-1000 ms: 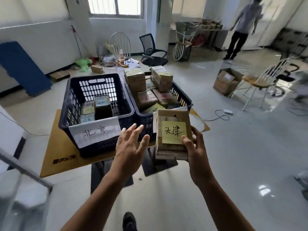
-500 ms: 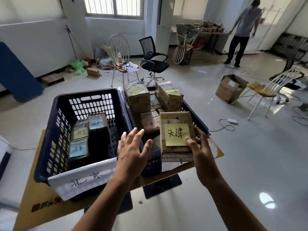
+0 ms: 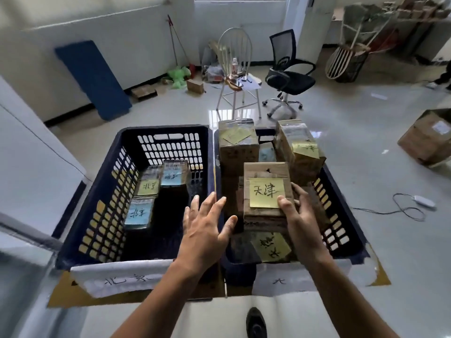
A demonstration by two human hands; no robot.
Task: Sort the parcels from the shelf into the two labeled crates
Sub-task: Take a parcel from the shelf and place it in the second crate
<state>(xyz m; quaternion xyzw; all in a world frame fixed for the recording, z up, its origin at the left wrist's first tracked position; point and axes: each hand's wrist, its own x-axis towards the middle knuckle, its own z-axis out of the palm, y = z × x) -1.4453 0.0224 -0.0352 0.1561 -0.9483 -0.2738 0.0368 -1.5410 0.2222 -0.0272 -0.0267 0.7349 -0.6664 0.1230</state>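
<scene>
My right hand (image 3: 299,217) grips a cardboard parcel (image 3: 266,176) with a yellow note reading 天津, held over the right crate (image 3: 341,230). That dark blue crate is piled with several cardboard parcels carrying yellow notes. My left hand (image 3: 204,230) hovers with fingers spread over the divide between the crates, just left of the parcel, touching nothing. The left crate (image 3: 102,191), labelled 北京 on a white paper at its front, holds three small parcels (image 3: 156,191) with blue and yellow notes along its left side.
Both crates sit on flat cardboard (image 3: 73,293) on a low stand. A white chair (image 3: 235,76) and a black office chair (image 3: 288,74) stand behind. A cardboard box (image 3: 427,137) is on the floor at right, a cable (image 3: 405,206) nearby. My shoe (image 3: 255,323) shows below.
I have stepped closer and now look down into the crates. The parcel in my right hand has moved forward, from in front of the right crate to above its contents. My left hand followed alongside.
</scene>
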